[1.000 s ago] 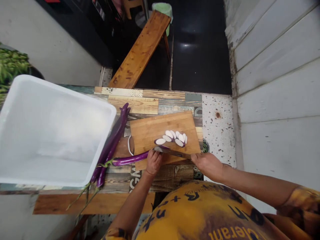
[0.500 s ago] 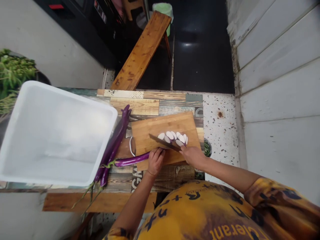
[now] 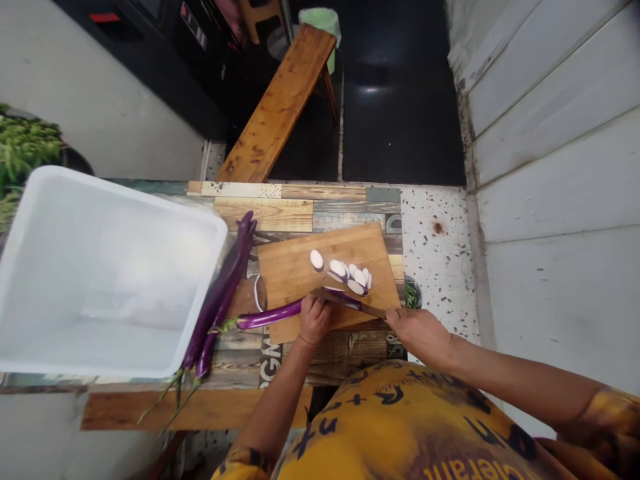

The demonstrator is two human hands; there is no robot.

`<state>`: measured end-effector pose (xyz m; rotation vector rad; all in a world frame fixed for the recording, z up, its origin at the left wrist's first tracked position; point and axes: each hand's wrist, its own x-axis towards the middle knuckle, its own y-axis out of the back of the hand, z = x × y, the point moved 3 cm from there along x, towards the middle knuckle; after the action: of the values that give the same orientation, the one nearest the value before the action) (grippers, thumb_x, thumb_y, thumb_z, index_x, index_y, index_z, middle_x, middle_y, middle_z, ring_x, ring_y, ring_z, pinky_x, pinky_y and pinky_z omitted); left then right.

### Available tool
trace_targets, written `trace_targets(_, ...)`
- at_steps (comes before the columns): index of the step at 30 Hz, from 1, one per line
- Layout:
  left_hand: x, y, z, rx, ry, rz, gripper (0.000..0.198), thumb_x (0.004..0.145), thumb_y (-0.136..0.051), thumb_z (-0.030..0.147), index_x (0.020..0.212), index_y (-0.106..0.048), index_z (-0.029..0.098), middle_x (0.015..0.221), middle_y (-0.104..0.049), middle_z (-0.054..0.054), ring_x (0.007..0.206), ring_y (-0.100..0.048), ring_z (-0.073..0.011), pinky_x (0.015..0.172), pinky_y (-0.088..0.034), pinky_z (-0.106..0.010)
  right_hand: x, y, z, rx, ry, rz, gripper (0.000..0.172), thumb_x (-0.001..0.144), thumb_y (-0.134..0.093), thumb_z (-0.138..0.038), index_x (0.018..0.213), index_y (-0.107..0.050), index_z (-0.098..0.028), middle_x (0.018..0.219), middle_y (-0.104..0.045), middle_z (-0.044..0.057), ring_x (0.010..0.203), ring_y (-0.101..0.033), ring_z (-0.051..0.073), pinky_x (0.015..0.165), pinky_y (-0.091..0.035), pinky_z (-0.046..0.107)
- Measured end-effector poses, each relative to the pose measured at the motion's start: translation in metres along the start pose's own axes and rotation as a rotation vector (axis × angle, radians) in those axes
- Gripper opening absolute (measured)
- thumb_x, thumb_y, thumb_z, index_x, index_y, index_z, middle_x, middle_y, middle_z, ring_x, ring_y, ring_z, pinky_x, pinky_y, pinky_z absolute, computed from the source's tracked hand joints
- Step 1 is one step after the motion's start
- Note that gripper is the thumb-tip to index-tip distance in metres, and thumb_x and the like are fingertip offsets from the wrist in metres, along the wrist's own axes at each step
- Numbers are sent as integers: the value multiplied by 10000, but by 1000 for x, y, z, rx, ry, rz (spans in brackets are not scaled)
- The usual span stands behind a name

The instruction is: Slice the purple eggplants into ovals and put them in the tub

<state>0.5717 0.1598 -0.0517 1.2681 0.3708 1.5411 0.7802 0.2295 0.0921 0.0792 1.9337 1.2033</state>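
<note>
Both bare hands were gripping: the left hand (image 3: 315,321) pinched a partly cut eggplant (image 3: 270,315) near its cut end, fingertips pressed down over the purple skin, while the right hand (image 3: 420,333) was closed around the handle of a knife (image 3: 373,311). Beneath everything ran the bench (image 3: 270,213), its top patterned with patchwork wood. On its left side stood a big white tub (image 3: 90,365), and along the tub's right side lay whole eggplants (image 3: 225,280), their green stems hanging past the near edge of the bench. Right of these, a wooden cutting board (image 3: 285,267) sat slightly askew. The cut eggplant lay partly on that board and partly off its left edge, its stem end reaching the whole ones. The knife slanted across the near part of the board, its blade close by the left fingertips; whether the edge was in the flesh could not be told. Smallest were the pale oval slices (image 3: 356,273), overlapping beyond the blade, with a single slice (image 3: 317,260) apart to their left.
</note>
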Motion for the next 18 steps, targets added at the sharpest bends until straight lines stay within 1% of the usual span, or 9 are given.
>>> trace_targets(2,-4,-2,-2,-15,38,-3,155,895,-489,108,819,-611,167,853,-620,-74,891,-547,-190,778,-460,-365,-1,-1,2,-15,7,-7,199,799,-443,4,920,-544,-118,811,-666,94,747,-657,215,601,-454,295)
trace_targets(4,-6,-4,-2,-49,45,-27,156,896,-484,106,839,-615,171,864,-618,-73,888,-544,-188,776,-461,-368,-1,0,4,-34,12,3,219,792,-427,16,920,-542,-120,819,-664,98,747,-656,217,590,-447,297)
trace_targets(6,-6,-4,-2,-62,28,-26,151,891,-489,93,861,-618,166,876,-621,-77,897,-541,-190,778,-461,-370,-2,4,7,-32,24,-9,242,772,-425,27,923,-543,-121,825,-665,99,746,-656,219,579,-440,299)
trace_targets(11,0,-1,1,-5,-37,12,142,877,-506,54,928,-614,131,885,-632,-83,930,-536,-203,812,-474,-378,0,18,13,0,50,-91,280,742,-445,31,958,-562,-103,802,-677,96,736,-660,215,562,-427,290)
trace_targets(13,3,1,2,7,-46,7,156,881,-494,49,951,-612,123,891,-637,-85,911,-541,-201,814,-478,-377,9,17,12,5,44,-97,261,747,-453,25,951,-568,-92,788,-680,108,726,-662,219,556,-428,288)
trace_targets(15,5,3,3,-12,-46,-2,187,884,-485,48,999,-614,120,935,-640,-102,939,-546,-209,832,-481,-389,25,10,7,16,28,-87,225,771,-460,6,946,-570,-82,776,-680,123,719,-667,225,558,-436,286)
trace_targets(18,9,7,2,-79,-13,-23,244,889,-480,61,1090,-606,121,1004,-633,-130,1014,-541,-224,862,-486,-400,53,-5,-1,53,-3,-14,201,876,-412,-71,1003,-567,-82,814,-692,136,747,-677,234,590,-459,289)
